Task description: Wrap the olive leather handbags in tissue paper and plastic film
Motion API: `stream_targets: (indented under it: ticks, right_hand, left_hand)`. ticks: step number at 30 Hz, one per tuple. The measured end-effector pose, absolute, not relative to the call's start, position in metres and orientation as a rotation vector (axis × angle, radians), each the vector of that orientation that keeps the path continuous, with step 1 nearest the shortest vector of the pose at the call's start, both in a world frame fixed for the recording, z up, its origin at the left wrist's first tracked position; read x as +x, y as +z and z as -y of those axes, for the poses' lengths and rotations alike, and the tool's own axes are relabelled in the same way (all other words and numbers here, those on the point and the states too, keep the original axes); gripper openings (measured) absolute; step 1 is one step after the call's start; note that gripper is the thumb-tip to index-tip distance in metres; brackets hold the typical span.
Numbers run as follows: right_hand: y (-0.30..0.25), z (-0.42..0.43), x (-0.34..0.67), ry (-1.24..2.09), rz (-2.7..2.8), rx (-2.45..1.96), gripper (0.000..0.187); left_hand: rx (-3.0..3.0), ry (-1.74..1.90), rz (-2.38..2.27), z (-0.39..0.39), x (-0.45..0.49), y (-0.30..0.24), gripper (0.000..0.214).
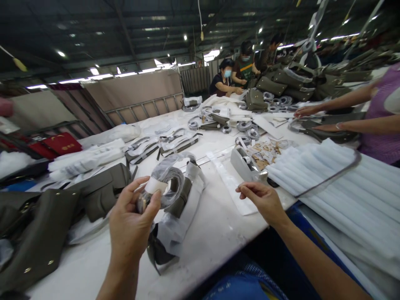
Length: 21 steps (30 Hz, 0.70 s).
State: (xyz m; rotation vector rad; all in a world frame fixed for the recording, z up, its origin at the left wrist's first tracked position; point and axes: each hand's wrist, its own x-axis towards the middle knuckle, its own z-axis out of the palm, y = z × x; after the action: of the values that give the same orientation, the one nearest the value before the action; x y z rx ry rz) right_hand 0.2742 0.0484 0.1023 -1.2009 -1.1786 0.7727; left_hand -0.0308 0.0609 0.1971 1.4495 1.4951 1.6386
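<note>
My left hand [131, 218] is closed around a coiled strap [175, 183] in clear plastic wrap, with a white band across it. Beneath and behind the coil, an olive-grey bag [165, 246] lies on the table, partly covered by white wrapping [190, 208]. Thumb and forefinger of my right hand [264, 202] are pinched together; what is between them, if anything, is too small to see. Just beyond that hand stands a grey tape dispenser [242, 163], and a white strip of sheet [229, 183] lies to its left.
Olive-grey bags [59, 225] are piled at the left. Small brown tags [265, 152] and stacked white foam sheets [337, 179] lie at the right. More wrapped coils [250, 129] are farther back. A co-worker's arms [346, 102] reach in from the right; other people work behind.
</note>
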Motion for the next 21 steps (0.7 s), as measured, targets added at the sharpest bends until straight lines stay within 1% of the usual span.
stream_targets:
  ticks: [5,9,12,17,21]
  right_hand:
    - [0.157,-0.053,0.202,0.972,1.415,-0.83,0.017]
    - [0.182,-0.065,0.157,1.075,1.459,-0.684,0.016]
    - [0.186,-0.077,0.134,1.113,1.412,-0.685,0.018]
    - [0.18,-0.088,0.122,1.114,1.399,-0.829,0.025]
    - [0.181,-0.086,0.126,1.077,1.466,-0.869,0.022]
  left_hand:
    - [1.481,1.56,-1.383,-0.063,-0.034,0.194,0.051]
    - [1.507,1.501,-1.359,-0.061,-0.032,0.196,0.047]
    - [1.515,1.484,-1.343,-0.059,-0.031,0.198,0.045]
    - [1.527,1.491,-1.334,-0.055,-0.033,0.199,0.045]
    - [1.573,1.477,-1.356,-0.053,-0.034,0.199,0.042]
